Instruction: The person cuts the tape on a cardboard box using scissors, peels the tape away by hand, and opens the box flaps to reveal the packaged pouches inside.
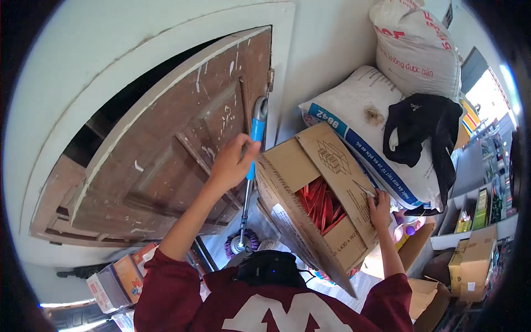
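Note:
My left hand (235, 160) is closed around the blue handle of a mop (258, 128). The mop stands upright, its purple head (241, 243) on the floor. My right hand (380, 210) grips the edge of a flap on a large cardboard box (326, 149), fingers bent over the cardboard. The box is tilted, and its top flaps are partly open. Red packets (319, 205) show through the gap between them. How deep the contents go is hidden by the flaps.
A worn brown wooden door (160, 149) stands ajar on the left. Behind the box lie a white feed sack (354, 94), a black garment (420, 127) on it, and another full sack (412, 55). Boxed goods (133, 276) sit lower left; cartons (475, 260) and shelves line the right.

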Demonstrator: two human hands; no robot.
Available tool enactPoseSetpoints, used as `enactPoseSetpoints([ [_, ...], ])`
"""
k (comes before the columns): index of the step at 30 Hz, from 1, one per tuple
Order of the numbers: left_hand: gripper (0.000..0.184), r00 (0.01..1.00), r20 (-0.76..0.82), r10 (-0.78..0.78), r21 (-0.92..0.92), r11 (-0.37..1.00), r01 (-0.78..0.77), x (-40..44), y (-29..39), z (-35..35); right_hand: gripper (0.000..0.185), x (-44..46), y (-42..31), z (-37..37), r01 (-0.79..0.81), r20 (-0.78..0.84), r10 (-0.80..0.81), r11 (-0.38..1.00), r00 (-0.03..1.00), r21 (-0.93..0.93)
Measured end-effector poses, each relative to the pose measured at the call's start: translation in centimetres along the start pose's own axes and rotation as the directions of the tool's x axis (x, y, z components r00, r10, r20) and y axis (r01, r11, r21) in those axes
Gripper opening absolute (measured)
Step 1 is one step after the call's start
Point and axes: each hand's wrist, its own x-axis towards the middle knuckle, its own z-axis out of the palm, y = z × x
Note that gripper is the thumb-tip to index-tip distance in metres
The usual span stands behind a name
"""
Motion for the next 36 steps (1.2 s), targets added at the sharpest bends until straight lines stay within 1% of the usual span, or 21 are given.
enactPoseSetpoints([
  [3,0.04,0.975,-0.044,-0.22,0.03,0.975,0.221,-3.2,-1.1,-0.8,0.034,0.0,0.6,0.1,-0.006,-0.035,0.007,1.0,0.999,0.024],
  [5,0.038,0.941,-0.081,-0.329,-0.042,0.944,0.327,-5.9,-2.3,-1.0,0.034,0.0,1.1,0.4,-0.021,-0.059,0.023,0.999,0.998,0.036],
  [6,0.038,0.919,-0.093,-0.383,-0.077,0.923,0.377,-6.8,-2.9,-1.1,0.034,0.0,1.4,0.7,-0.022,-0.075,0.026,0.999,0.997,0.046],
  [9,0.039,0.884,-0.056,-0.464,-0.169,0.877,0.449,-8.6,-4.8,-1.3,0.033,-0.2,0.8,-0.1,-0.024,-0.117,0.033,0.997,0.993,0.076],
  [12,0.037,0.904,-0.176,-0.389,-0.241,0.908,0.344,-8.8,-6.3,0.1,0.031,-0.6,0.0,-0.7,0.036,-0.215,-0.02,0.997,0.977,0.074],
  [15,0.038,0.911,-0.218,-0.351,-0.237,0.924,0.3,-9.2,-6.3,0.7,0.027,-1.9,0.5,-1.2,0.091,-0.278,-0.076,0.995,0.958,0.04],
  [16,0.036,0.907,-0.227,-0.355,-0.116,0.935,0.337,-9.4,-5.5,0.7,0.026,-2.3,0.3,-1.4,0.108,-0.287,-0.095,0.994,0.953,0.03],
  [17,0.035,0.902,-0.236,-0.361,0.01,0.928,0.374,-9.9,-4.4,0.3,0.021,-3.9,-1.8,-2.2,0.015,-0.288,0.016,0.994,0.958,0.104],
  [18,0.033,0.897,-0.242,-0.369,0.139,0.902,0.409,-10.5,-3.7,0.2,0.019,-5.6,-2.9,-2.7,-0.045,-0.161,0.106,0.938,0.981,0.344],
  [19,0.03,0.913,-0.279,-0.297,0.318,0.869,0.38,-10.9,-3.4,0.6,0.018,-7.5,-3.6,-3.1,-0.134,-0.009,0.167,0.822,0.986,0.554],
  [21,0.027,0.944,-0.298,-0.141,0.64,0.704,0.307,-11.3,-2.8,1.7,0.016,-11.7,-4.6,-3.8,-0.064,0.084,-0.005,0.595,0.996,0.801],
  [23,0.023,0.965,-0.157,-0.212,0.682,0.683,0.261,-11.8,-0.8,3.1,0.015,-15.8,-6.4,-7.0,-0.128,0.212,-0.046,0.668,0.976,0.733],
  [24,0.022,0.967,-0.082,-0.241,0.704,0.673,0.227,-12.0,0.2,4.0,0.015,-17.8,-7.3,-8.3,-0.214,0.26,0.013,0.609,0.965,0.764],
  [26,0.026,0.994,0.032,-0.104,0.795,0.605,0.037,-13.4,0.8,6.4,0.015,-21.3,-6.7,-8.9,-0.175,0.182,0.053,0.624,0.982,0.762],
  [27,0.028,0.994,0.106,-0.037,0.828,0.556,-0.067,-14.1,1.1,7.6,0.015,-23.0,-6.7,-9.6,-0.306,0.243,0.187,0.548,0.952,0.778],
  [28,0.031,0.993,0.113,-0.036,0.816,0.573,-0.072,-14.9,2.0,8.5,0.014,-24.8,-6.6,-10.4,-0.429,0.311,0.313,0.453,0.897,0.782],
  [29,0.035,0.992,0.117,-0.038,0.803,0.592,-0.072,-15.7,3.1,9.5,0.012,-26.5,-6.2,-10.9,-0.433,0.281,0.376,0.424,0.883,0.795],
  [30,0.039,0.993,0.111,-0.04,0.788,0.612,-0.063,-16.4,4.2,10.3,0.013,-27.8,-6.2,-11.4,-0.458,0.294,0.449,0.317,0.844,0.831],
  [32,0.045,0.991,0.13,-0.038,0.754,0.652,-0.074,-17.8,6.0,11.5,0.017,-31.4,-4.0,-11.1,-0.538,0.331,0.51,0.335,0.794,0.774],
  [34,0.051,0.994,0.1,-0.033,0.712,0.701,-0.048,-18.8,6.4,11.9,0.018,-34.3,-2.1,-11.7,-0.596,0.367,0.516,0.397,0.774,0.698],
  [36,0.055,0.998,0.05,-0.026,0.65,0.76,-0.013,-19.7,5.3,12.7,0.018,-36.0,-1.0,-11.9,-0.602,0.301,0.581,0.437,0.756,0.668],
])
